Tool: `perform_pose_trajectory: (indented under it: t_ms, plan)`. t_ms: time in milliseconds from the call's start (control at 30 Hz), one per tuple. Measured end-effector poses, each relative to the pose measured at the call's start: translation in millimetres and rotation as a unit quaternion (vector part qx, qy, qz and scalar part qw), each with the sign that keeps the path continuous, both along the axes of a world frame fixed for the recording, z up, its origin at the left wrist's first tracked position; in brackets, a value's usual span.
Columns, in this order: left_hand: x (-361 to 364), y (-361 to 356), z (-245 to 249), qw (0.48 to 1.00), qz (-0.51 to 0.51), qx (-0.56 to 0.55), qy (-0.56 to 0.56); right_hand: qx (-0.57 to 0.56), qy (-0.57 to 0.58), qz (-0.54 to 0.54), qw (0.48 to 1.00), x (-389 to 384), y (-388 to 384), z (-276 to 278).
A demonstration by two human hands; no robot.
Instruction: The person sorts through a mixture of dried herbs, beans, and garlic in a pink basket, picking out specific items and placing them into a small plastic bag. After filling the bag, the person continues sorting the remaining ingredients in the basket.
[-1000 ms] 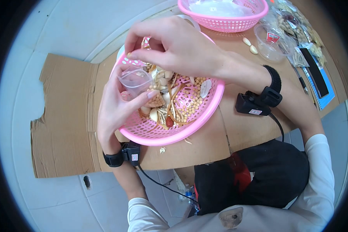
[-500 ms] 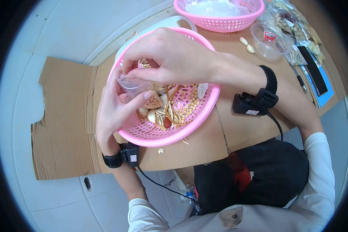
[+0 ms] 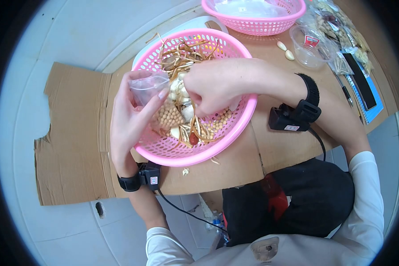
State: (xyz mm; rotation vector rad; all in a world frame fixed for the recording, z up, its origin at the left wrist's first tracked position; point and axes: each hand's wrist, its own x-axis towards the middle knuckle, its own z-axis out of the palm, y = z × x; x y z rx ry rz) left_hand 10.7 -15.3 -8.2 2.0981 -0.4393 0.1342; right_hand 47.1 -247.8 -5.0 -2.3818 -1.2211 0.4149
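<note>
My left hand [image 3: 131, 115] holds a clear plastic bag [image 3: 150, 88] at the left side of a pink basket [image 3: 186, 158], its thumb across the front of the bag. Yellow beans [image 3: 169, 115] show at the bag's lower part. My right hand [image 3: 213, 84] reaches down into the basket among the contents, its fingertips hidden, so what they grip cannot be made out. Around it lie pale garlic-like pieces [image 3: 178, 91], brown dried strands [image 3: 181, 60], loose yellow beans [image 3: 219, 122] and a red date [image 3: 193, 139].
A second pink basket [image 3: 257, 25] with clear bags stands at the back. To its right are a clear plastic tub [image 3: 310, 48], two white cloves [image 3: 289, 55], filled bags [image 3: 337, 29], a pen [image 3: 346, 93] and a blue notebook [image 3: 373, 111]. Cables hang from both wrist devices.
My right hand has left the mouth of the bag and moved right and down into the basket's contents. My left hand still holds the bag, and its mouth now shows.
</note>
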Motion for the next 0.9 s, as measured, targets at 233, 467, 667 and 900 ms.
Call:
perform_pose_trajectory:
  t_ms: [233,467,667,900]
  plan:
    - [-0.5,-1.0,0.3,1.000,0.013,0.004,-0.003,-0.086,0.145,0.076,0.983,4.0,0.7,4.3]
    - [1.0,1.1,-0.9,1.000,0.008,0.004,-0.007,-0.104,0.185,0.099,0.972,6.1,-0.4,-0.8]
    - [0.1,0.7,-0.5,1.000,0.012,0.006,-0.005,-0.146,0.152,0.097,0.973,2.4,0.0,13.1]
    - [0.5,0.7,-1.3,1.000,0.010,0.004,-0.005,-0.136,0.156,0.082,0.975,-1.0,-0.7,17.1]
